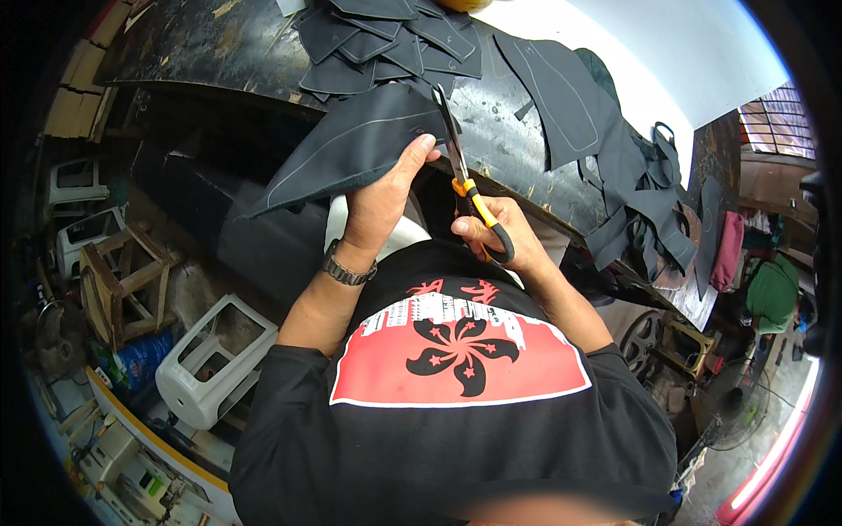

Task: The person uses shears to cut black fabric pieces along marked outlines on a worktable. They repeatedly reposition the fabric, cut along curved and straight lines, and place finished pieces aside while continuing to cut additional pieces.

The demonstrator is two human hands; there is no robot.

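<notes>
My left hand point(386, 197), a watch on its wrist, grips a piece of dark fabric point(338, 145) marked with pale curved lines. The thumb lies on top near the fabric's right edge, and the rest droops to the left past the table's near edge. In my right hand point(507, 232) is a pair of scissors point(463, 171) with yellow and black handles. Their blades point away from me, along the right edge of the fabric. Whether the blades are cutting into it I cannot tell.
Several cut dark pieces point(386, 44) are piled on the worn black table point(202, 53). A larger marked piece point(553, 101) lies to the right, beside a heap of scraps point(645, 193). White sheet material point(675, 53) covers the far right. Stools, including a grey plastic one point(215, 359), stand at left.
</notes>
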